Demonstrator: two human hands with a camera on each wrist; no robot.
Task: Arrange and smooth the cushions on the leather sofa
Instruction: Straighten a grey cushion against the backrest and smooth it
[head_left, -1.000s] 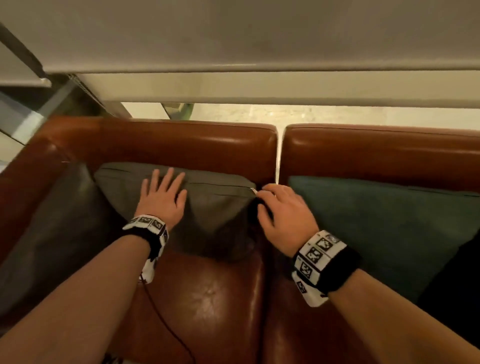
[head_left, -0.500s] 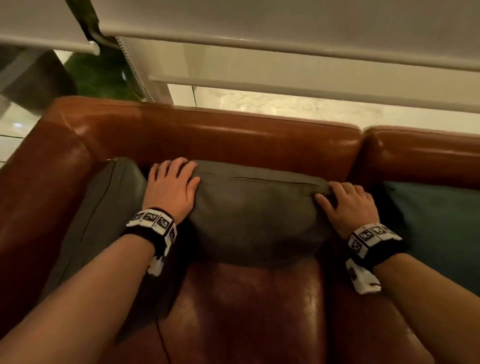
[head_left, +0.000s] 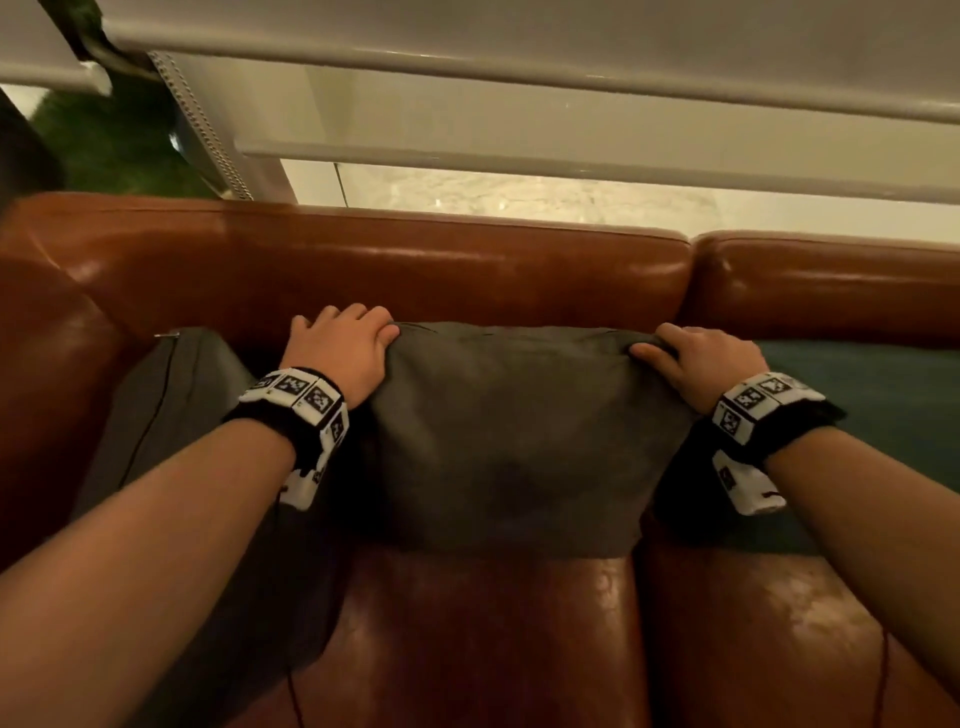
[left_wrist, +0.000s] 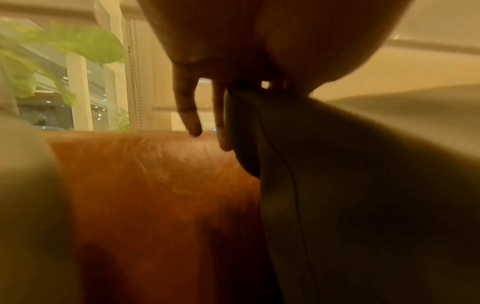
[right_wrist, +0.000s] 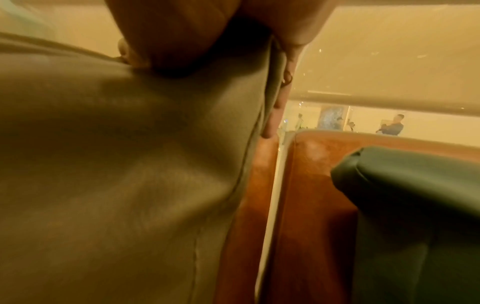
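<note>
Between hands: grey cushion (head_left: 519, 441); fingers (head_left: 358, 325) (both sides) gripping corners.

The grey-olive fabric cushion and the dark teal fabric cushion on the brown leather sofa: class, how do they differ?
The grey-olive fabric cushion is gripped at its top corners by the left hand and right hand; the dark teal fabric cushion is untouched. The grey-olive one sits before the left backrest section of the brown leather sofa, the teal before the right. Both lean against the backrest.
</note>
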